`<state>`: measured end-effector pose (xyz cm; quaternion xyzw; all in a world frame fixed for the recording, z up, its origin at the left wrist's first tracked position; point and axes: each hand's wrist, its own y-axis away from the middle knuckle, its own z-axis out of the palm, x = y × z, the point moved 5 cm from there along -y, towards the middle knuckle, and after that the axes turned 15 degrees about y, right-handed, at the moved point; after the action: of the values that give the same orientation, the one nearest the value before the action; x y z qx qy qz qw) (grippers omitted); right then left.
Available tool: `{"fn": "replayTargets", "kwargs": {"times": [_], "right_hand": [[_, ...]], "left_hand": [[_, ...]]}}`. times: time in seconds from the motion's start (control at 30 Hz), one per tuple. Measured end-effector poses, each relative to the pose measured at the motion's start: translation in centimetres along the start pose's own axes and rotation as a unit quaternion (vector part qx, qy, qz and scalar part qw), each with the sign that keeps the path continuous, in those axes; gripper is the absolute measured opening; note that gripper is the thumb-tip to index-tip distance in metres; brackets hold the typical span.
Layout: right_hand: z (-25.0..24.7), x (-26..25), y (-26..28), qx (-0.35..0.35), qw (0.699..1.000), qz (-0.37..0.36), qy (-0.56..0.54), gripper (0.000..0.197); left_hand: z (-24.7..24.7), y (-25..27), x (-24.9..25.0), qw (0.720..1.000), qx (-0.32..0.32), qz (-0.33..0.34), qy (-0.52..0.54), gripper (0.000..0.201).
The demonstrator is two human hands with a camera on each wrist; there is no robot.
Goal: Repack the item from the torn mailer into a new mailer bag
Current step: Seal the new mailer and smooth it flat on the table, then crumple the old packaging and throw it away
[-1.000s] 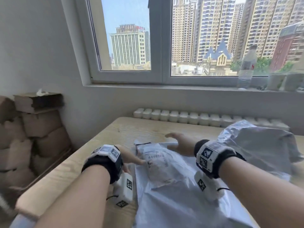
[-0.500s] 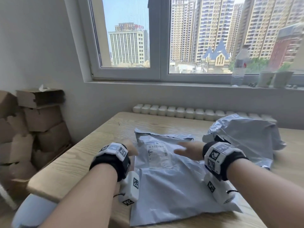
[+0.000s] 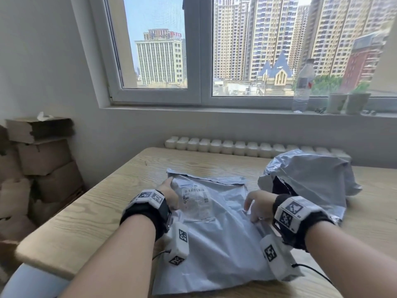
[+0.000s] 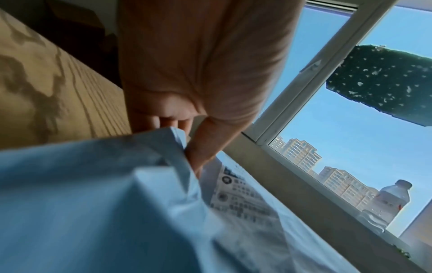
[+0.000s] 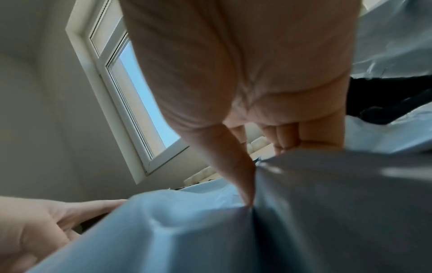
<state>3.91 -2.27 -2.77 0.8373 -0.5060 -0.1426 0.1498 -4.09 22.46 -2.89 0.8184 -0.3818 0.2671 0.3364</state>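
A new grey mailer [image 3: 214, 250] lies flat on the wooden table [image 3: 86, 211]. The item [image 3: 195, 201], a clear-wrapped packet with a printed label, rests at its upper left; whether it is inside the mouth I cannot tell. My left hand [image 3: 169, 194] pinches the mailer's left edge [image 4: 93, 203] between thumb and fingers [image 4: 194, 155], just beside the label [image 4: 240, 199]. At the right edge my right hand [image 3: 255, 205] pinches the mailer [image 5: 327, 203], thumb on top and fingers curled beneath [image 5: 245, 184]. The torn silver mailer [image 3: 311, 177] lies crumpled at the back right, black inside.
A water bottle [image 3: 303, 84] and two cups [image 3: 337, 103] stand on the windowsill. A white radiator [image 3: 236, 147] runs behind the table. Cardboard boxes [image 3: 43, 155] are stacked on the left by the wall.
Both hands left the packet and dropped to the mailer's sides. The left now pinches the left edge, the right the right edge. The packet lies still.
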Motion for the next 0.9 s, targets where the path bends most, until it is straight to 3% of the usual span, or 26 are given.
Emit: {"fn": "replayTargets", "kwargs": {"times": [0.1,0.23,0.37,0.43,0.6,0.9], "right_hand": [[-0.7,0.2,-0.3,0.012,0.998,0.006,-0.056,0.042],[-2.3,-0.1,-1.2,0.034,0.987,0.011,-0.156,0.037],[-4.5,-0.8,-2.6,0.159,0.961,0.01,-0.224,0.026],[-5.1,-1.2,-3.1,0.18,0.954,0.01,-0.239,0.028],[-4.8,-1.5,-3.7,0.171,0.954,-0.004,-0.247,0.03],[-5.9,2.1,0.8,0.203,0.93,-0.008,-0.307,0.025]], "left_hand": [[0.0,-0.2,1.5,0.998,-0.007,0.068,0.018,0.048],[-2.3,-1.6,3.5,0.99,0.048,0.135,-0.005,0.064],[-5.0,-2.8,5.7,0.977,0.094,0.192,0.008,0.063],[-5.6,-3.2,6.4,0.975,0.101,0.197,-0.001,0.059],[-4.7,-3.3,7.5,0.982,0.082,0.164,-0.041,0.06],[2.8,-1.6,12.1,0.979,-0.011,0.205,-0.011,0.048]]}}
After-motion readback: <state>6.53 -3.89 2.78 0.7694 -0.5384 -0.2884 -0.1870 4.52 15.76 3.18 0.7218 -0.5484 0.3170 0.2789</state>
